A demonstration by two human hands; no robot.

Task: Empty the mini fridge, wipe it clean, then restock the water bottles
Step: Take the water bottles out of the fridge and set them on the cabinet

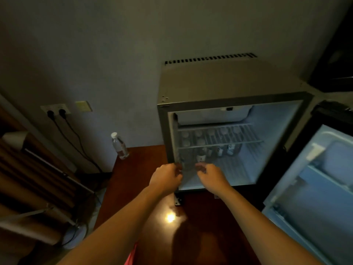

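Fridge (219,81) stands open on the bench's (210,217) far edge, bottles (219,150) inside under its wire shelf. Your left hand (166,178) and right hand (212,175) curl at its front lip; blur hides what either grip holds. One bottle (119,145) stands at the bench's far left corner.

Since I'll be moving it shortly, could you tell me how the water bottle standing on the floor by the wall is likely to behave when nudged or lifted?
The water bottle stands tall and narrow, so a sideways nudge would probably tip it. Its round body would likely roll on the smooth dark floor. It looks like thin clear plastic, so probably not fragile; how full it is cannot be told.
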